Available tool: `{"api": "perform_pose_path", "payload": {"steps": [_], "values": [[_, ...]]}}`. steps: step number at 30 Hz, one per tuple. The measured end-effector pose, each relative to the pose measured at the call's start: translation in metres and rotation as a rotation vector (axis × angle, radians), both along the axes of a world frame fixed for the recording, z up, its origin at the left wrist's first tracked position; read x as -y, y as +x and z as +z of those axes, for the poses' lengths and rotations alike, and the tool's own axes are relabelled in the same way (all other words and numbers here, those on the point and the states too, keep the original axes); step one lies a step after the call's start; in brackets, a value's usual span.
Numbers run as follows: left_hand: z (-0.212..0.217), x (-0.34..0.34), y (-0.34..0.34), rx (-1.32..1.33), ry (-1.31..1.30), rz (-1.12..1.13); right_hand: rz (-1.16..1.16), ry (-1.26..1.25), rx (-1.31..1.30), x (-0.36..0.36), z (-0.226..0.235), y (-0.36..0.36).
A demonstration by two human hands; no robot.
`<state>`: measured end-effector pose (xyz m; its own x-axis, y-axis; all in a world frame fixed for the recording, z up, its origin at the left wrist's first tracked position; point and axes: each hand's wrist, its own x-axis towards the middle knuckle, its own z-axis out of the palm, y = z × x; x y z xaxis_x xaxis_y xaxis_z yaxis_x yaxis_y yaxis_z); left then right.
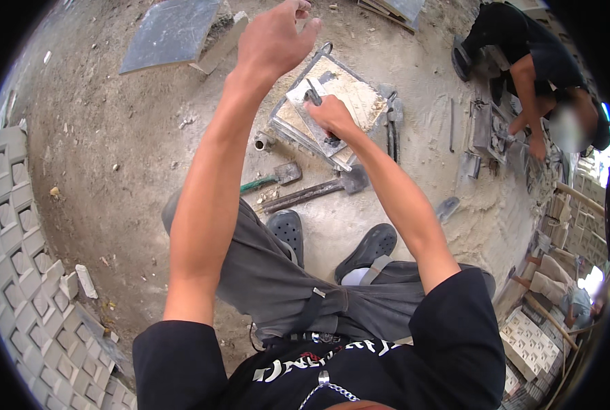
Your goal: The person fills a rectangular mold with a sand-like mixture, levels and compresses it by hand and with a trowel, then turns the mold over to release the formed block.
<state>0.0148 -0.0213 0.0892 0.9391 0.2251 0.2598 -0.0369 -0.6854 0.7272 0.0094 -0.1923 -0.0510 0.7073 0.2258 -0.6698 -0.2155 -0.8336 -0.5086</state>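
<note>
Mould tray: a square metal tray [349,85] filled with pale mix lies on the dusty ground [113,137], straight ahead of the person at about 12 o'clock from their feet, with both hands over or beside it.
Trowel: a flat grey trowel [312,116] rests tilted across the tray's near left corner, its handle under the right hand.
Right hand: the right hand [329,113] is closed around the trowel handle, knuckles up, pressing the blade against the tray.
Left hand: the left hand [274,37] is raised above the tray's 10 o'clock corner, fingers curled loosely inward; whether it grips anything I cannot tell.
Loose tools: a hammer with a green grip [274,178] and a rusty bar-handled scraper [318,190] lie at 6 o'clock from the tray, just beyond the dark clogs [288,229].
Slab: a grey slab [171,31] lies at 10 o'clock, well apart from the tray.
Other worker: a person in black [530,55] crouches at 2 o'clock, hands on another mould.
Blocks: patterned concrete blocks [18,266] are stacked at 8 o'clock.
</note>
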Motion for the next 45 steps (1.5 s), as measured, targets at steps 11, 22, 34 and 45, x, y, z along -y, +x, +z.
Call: {"api": "perform_pose_path", "payload": {"steps": [11, 22, 34, 45], "values": [[0.001, 0.003, 0.004, 0.033, 0.006, 0.005, 0.282, -0.059, 0.195, 0.029, -0.006, 0.059], [0.007, 0.006, 0.007, 0.031, -0.056, -0.002, 0.46, -0.018, 0.098, 0.028, -0.007, 0.067], [0.015, 0.012, 0.012, 0.084, -0.095, 0.016, 0.455, -0.008, 0.043, 0.011, -0.003, 0.045], [0.025, 0.009, 0.005, 0.044, -0.077, 0.038, 0.515, -0.027, 0.145, 0.028, 0.024, 0.09]]}}
